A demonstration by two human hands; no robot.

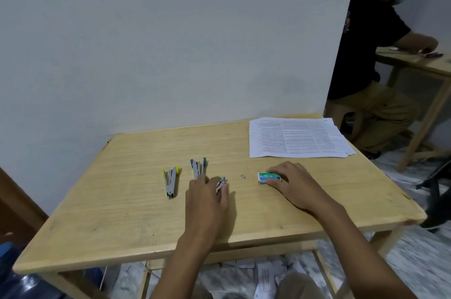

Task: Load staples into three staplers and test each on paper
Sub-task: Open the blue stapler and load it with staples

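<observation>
Three small staplers lie on the wooden table (122, 201). A grey stapler with yellow tips (170, 180) lies swung apart at the left. Beside it a grey stapler with teal tips (198, 167) is also swung apart. My left hand (207, 198) rests over the third stapler (221, 184), fingers curled around it; most of it is hidden. My right hand (292, 184) presses on a small green staple box (268, 178), thumb and fingers at its sides. A tiny loose strip of staples (242, 176) lies between the hands. A stack of printed paper (297, 137) sits at the far right corner.
A pale wall stands just behind the table. Another person sits at a second wooden table (415, 62) at the far right. A black chair base (436, 184) stands right of my table. Scraps of paper (266, 274) litter the floor underneath.
</observation>
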